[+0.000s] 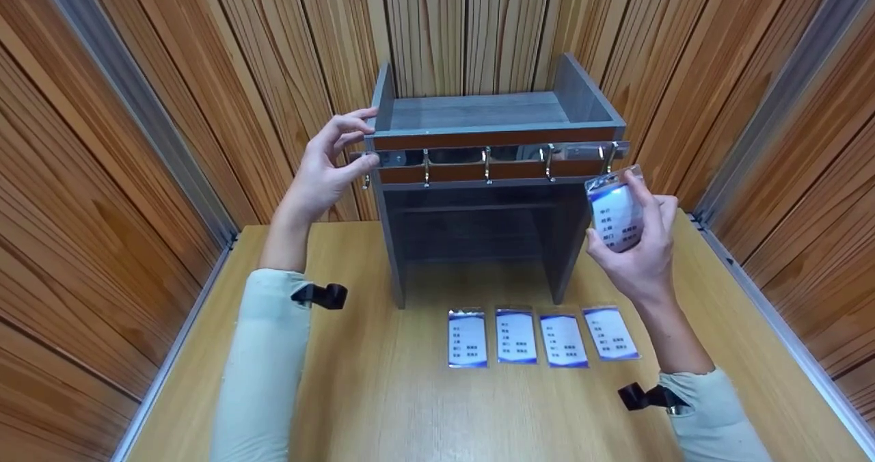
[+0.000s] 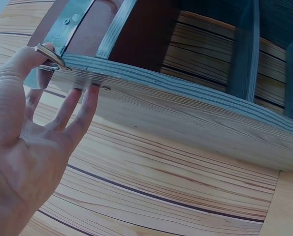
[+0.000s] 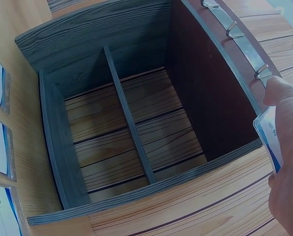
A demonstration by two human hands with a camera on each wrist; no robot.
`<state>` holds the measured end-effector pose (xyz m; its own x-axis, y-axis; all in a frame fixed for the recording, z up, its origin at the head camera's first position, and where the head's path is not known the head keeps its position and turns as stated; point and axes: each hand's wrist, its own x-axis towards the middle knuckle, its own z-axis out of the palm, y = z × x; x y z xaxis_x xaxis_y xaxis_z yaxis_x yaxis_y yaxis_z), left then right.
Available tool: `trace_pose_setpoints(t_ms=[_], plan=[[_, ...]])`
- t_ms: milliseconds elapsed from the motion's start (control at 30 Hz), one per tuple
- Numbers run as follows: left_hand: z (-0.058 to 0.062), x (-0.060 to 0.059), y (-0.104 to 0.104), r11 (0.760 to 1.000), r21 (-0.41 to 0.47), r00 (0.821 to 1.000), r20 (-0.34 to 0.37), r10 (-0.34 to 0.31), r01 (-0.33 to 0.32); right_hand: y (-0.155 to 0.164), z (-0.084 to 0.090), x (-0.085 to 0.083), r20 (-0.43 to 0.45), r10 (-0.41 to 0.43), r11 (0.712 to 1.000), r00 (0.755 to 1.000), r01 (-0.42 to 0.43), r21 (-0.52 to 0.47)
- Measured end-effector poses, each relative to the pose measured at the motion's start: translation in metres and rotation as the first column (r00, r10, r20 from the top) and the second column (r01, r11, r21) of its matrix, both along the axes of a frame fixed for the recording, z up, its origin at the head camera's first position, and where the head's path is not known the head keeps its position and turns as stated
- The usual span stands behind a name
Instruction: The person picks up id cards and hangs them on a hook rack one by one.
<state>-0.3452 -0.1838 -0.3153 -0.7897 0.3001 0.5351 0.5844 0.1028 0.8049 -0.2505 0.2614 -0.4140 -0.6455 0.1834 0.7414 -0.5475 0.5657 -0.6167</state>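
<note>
A left hand (image 1: 328, 168) rests with straight fingers against the left end of a grey shelf unit (image 1: 492, 175) standing on a wooden table (image 1: 383, 393). Four badge cards (image 1: 540, 335) lie in front. The right hand (image 1: 636, 243) grips a fifth badge card (image 1: 614, 212) beside the rightmost hook (image 1: 608, 158).

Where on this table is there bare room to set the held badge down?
Bare table lies left of the four badges, between the forearms, and before them toward the near edge. Crowded: the badge row under the shelf unit. The right hand holds a badge.
</note>
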Motion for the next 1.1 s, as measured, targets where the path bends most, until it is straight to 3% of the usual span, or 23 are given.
trace_pose_setpoints(t_ms=[733, 1100], plan=[[-0.0006, 0.0016, -0.006, 1.0, -0.027, 0.998, -0.055, 0.009, -0.011, -0.0056, -0.0015, -0.0004, 0.006, 0.006, 1.0, 1.0, -0.006, -0.007], [-0.0007, 0.0014, -0.004, 0.999, -0.048, 0.999, -0.05, 0.002, -0.005, -0.0047, -0.0025, 0.001, 0.013, -0.007, 1.0, 1.0, 0.007, -0.007]])
